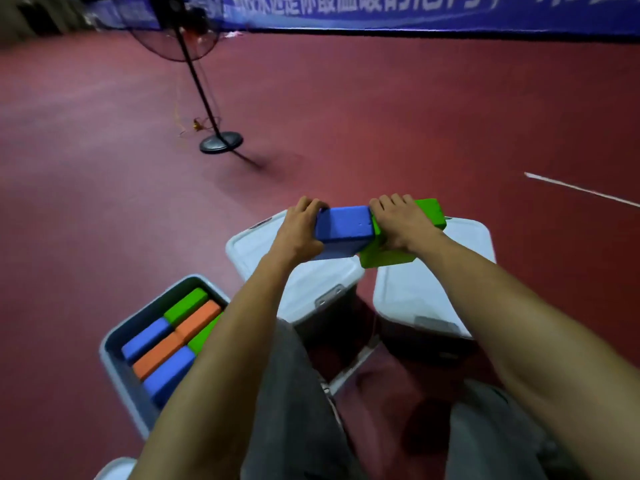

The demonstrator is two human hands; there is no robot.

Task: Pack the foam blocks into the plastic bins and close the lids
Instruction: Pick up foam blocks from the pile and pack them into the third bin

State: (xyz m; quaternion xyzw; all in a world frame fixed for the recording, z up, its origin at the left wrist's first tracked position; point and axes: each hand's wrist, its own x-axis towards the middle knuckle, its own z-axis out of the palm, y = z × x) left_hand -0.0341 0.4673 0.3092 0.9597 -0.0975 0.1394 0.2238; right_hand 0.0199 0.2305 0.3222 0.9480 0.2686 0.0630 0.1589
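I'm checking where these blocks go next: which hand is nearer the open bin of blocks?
Left. The left hand, gripping the blue block, is above and right of the open bin; the right hand, on the green block, is farther right.

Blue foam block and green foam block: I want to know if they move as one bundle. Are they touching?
Touching. The head view shows the blue foam block butted against the green foam block, no gap at their seam, pressed between the left hand and right hand.

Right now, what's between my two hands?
In the head view, a blue foam block spans the gap between the left hand and right hand.
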